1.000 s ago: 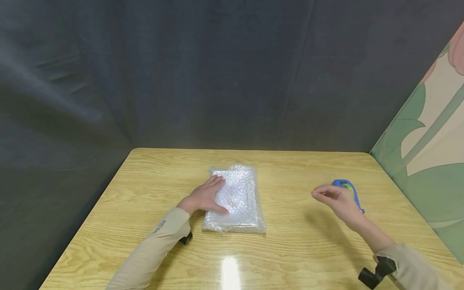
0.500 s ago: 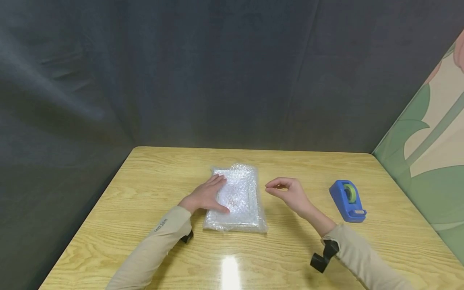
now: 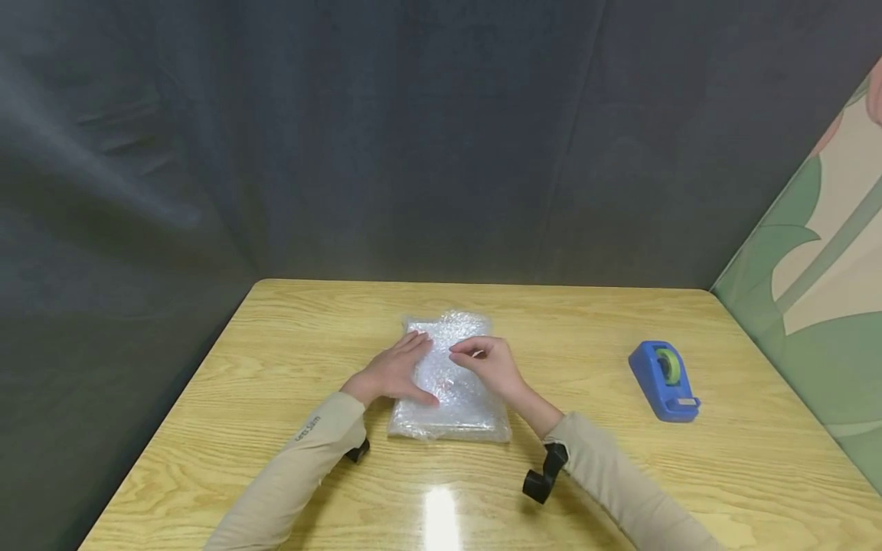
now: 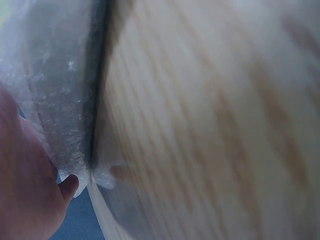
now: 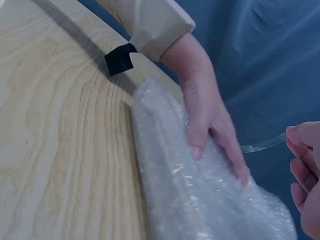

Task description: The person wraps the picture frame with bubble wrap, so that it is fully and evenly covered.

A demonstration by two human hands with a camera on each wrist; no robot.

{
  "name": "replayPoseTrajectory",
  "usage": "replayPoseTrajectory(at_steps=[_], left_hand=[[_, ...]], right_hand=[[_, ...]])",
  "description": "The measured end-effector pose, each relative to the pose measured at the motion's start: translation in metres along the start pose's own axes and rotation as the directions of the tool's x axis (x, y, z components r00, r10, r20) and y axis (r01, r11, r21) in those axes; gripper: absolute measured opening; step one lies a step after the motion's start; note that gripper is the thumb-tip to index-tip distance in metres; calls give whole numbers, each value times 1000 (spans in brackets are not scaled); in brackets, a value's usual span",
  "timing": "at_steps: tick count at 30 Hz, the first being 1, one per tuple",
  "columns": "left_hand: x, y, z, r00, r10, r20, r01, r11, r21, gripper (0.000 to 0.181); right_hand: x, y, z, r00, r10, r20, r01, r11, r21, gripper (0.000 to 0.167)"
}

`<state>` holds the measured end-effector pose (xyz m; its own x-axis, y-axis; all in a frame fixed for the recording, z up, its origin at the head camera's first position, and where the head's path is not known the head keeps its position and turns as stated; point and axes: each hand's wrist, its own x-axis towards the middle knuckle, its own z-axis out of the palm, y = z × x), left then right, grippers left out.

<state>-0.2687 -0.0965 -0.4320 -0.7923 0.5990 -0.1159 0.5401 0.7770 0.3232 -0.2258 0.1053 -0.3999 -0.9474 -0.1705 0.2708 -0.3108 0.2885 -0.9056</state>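
Observation:
A flat rectangular package in bubble wrap (image 3: 441,383) lies near the middle of the table. Across its left side rests my left hand (image 3: 396,373), fingers and thumb spread on the wrap. My right hand (image 3: 492,366) hovers over the package's right half, thumb and forefinger pinched together. In the right wrist view, a short strip of clear tape (image 5: 265,145) stretches from those pinched fingertips (image 5: 295,134) toward the package. Only part of the left hand (image 4: 30,180) shows in the left wrist view, beside the bubble wrap.
A blue tape dispenser (image 3: 664,383) with a green-cored roll stands on the right of the wooden table (image 3: 276,474). Dark cloth (image 3: 413,153) hangs behind and at the left. A floral panel (image 3: 827,306) borders the right side.
My right hand has swept left from beside the tape dispenser to above the package, uncovering the dispenser. The left hand has stayed on the bubble wrap.

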Motion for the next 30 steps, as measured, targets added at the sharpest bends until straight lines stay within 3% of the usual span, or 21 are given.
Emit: replayPoseTrajectory(at_steps=[8,15,17,22,30], left_hand=[[-1,1,-2,1000,10,-3,-10,1000,12,115],[0,0,-1,1000,12,-9,-12,1000,14,114],[0,0,-1,1000,11,-7,-10,1000,12,114],[0,1,-1,1000,8,-1,-8,1000,10,115],[1,-1,1,1000,13,-5,-13,1000,24,114]], right_hand=[[1,-14,15,1000,13,-28,-12,1000,20,13],[6,-5,24,997,-8,-71,8,1000,11,10],[10,8,26,996,-15,-86,16,1000,6,8],[18,38,31,993,-32,-114,21,996,-92,7],[17,41,35,994,35,-104,-61,965,-256,15]])
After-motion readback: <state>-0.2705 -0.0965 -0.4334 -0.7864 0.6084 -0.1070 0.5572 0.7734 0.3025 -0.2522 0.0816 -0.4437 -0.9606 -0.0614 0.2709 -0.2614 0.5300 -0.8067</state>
